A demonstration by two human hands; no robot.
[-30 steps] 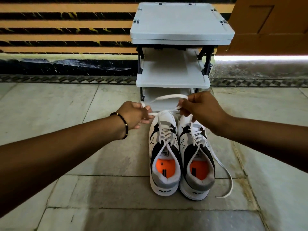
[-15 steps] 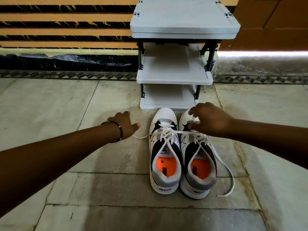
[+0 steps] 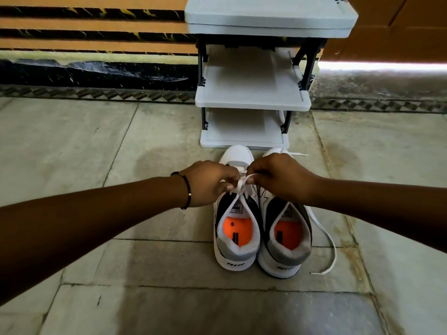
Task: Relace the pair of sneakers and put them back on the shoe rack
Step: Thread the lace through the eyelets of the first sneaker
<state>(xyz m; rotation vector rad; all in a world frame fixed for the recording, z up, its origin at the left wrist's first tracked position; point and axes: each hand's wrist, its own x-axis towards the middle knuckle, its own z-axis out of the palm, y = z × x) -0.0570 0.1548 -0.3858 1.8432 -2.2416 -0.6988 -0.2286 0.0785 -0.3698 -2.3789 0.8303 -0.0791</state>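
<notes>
Two white, black and grey sneakers with orange insoles stand side by side on the floor, toes toward the rack. Over the left sneaker [image 3: 235,240], my left hand [image 3: 208,183] and my right hand [image 3: 280,176] meet, each pinching a part of its white lace [image 3: 243,183] above the tongue. The right sneaker [image 3: 286,240] has a loose white lace [image 3: 326,243] trailing over the floor on its right side, and another lace end lies by its toe. The grey shoe rack [image 3: 252,102] stands just beyond the toes, its shelves bare.
The floor is pale stone tile with dark joints. A striped orange and black wall [image 3: 96,27] runs behind the rack, and a brown door [image 3: 396,27] stands at the right.
Both hands first held the lace high, then pulled it out sideways low over the shoes. Now they have come together above the left sneaker's tongue. The camera has tilted down slightly.
</notes>
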